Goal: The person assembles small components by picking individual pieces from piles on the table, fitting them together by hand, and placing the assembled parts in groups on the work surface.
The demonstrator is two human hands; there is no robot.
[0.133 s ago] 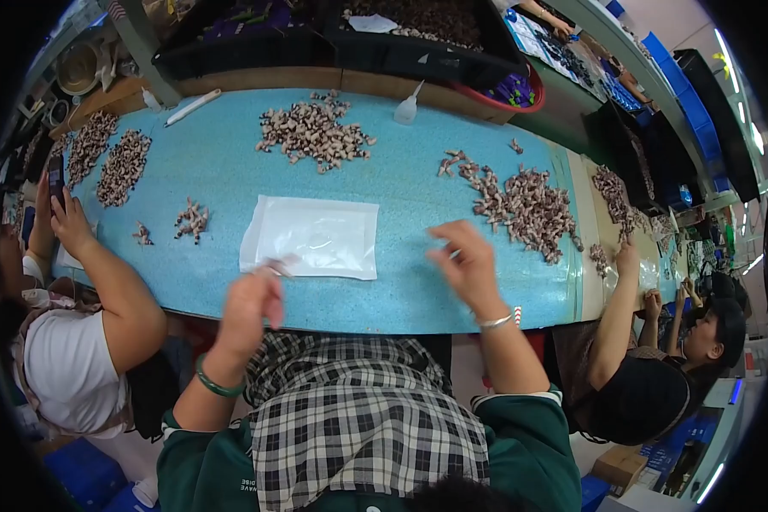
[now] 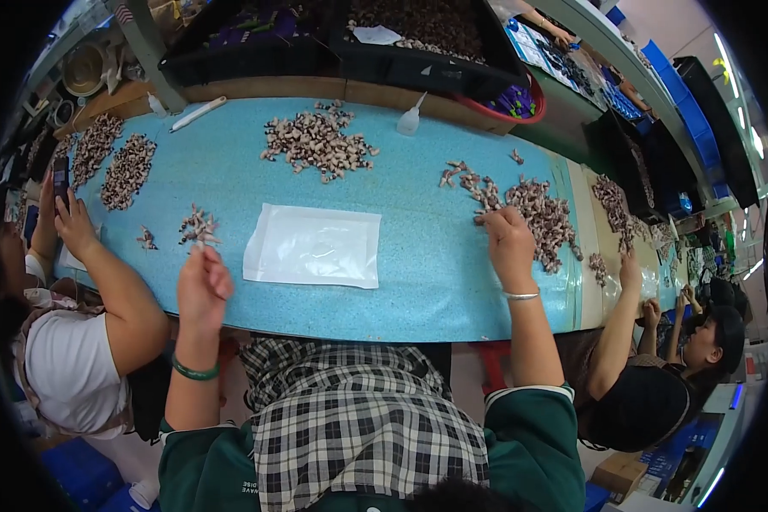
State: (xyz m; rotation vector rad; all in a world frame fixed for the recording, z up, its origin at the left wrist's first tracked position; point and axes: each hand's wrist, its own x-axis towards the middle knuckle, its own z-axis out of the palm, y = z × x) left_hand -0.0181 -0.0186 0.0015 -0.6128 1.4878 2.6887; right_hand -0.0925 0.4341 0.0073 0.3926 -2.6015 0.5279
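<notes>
My left hand [image 2: 203, 286] is closed in a pinch at the near edge of a small cluster of brown-and-white pieces [image 2: 198, 224]. A pale bit shows at its fingertips, apparently one such small piece touching the cluster. My right hand [image 2: 512, 247] reaches down at the left edge of a larger heap of similar pieces [image 2: 544, 209]. Its fingers are bent together; what they pinch, if anything, is hidden. Between my hands lies a flat white plastic packet [image 2: 314, 247] on the blue table mat [image 2: 392, 311].
Farther off are another heap of pieces [image 2: 320, 143], a small dropper bottle [image 2: 410, 119] and a white pen-like stick [image 2: 198, 113]. Black bins [image 2: 427, 77] line the back. At the left, a co-worker's hand holds a phone [image 2: 61, 179]; another co-worker's arm [image 2: 616, 328] works at the right.
My left hand has moved left, to the small cluster, from beside the packet. My right hand has gone right and forward, onto the edge of the larger heap.
</notes>
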